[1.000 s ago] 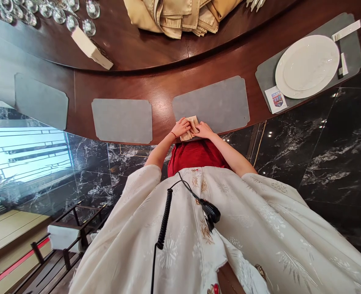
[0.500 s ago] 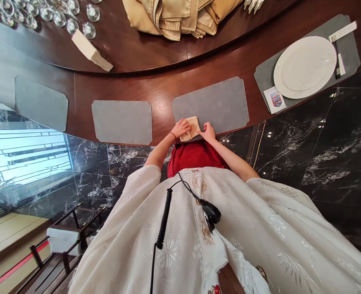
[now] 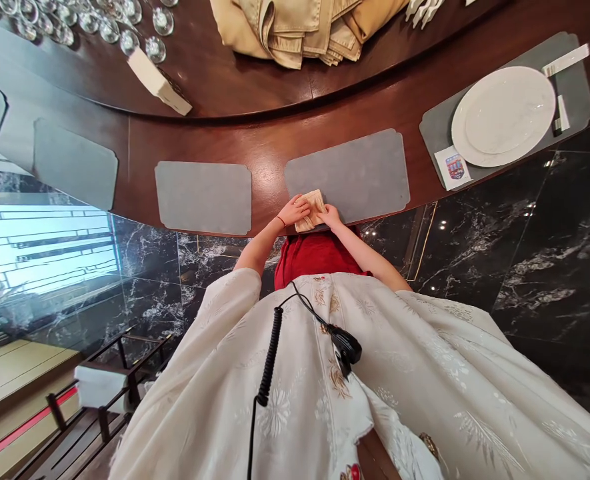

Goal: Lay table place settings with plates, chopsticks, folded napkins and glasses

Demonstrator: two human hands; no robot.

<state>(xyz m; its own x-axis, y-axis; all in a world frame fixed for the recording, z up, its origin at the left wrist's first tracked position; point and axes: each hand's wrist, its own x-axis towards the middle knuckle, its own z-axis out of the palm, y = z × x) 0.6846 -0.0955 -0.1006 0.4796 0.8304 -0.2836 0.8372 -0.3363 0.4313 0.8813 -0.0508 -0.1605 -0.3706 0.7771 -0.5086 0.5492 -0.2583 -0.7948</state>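
Note:
A beige cloth napkin [image 3: 315, 203], folded into a small thick packet, lies at the table's front edge by the lower left corner of a grey placemat [image 3: 349, 175]. My left hand [image 3: 295, 209] grips it from the left, fingers curled over its top. From the right, my right hand [image 3: 331, 217] pinches the napkin's edge between thumb and fingers. The thumb and fingertips partly cover the cloth, so its lower layers are hard to make out.
Another placemat [image 3: 203, 199] lies to the left. White plates [image 3: 505, 117] sit on a placemat at the right, with a printed card [image 3: 453, 168] beside them. On the raised centre are piled napkins [image 3: 295, 30], a white box [image 3: 159, 81] and several glasses [image 3: 109, 29].
My right hand has moved left onto the napkin's right edge and closed there. The left hand stays on the cloth. The whole view has shifted slightly.

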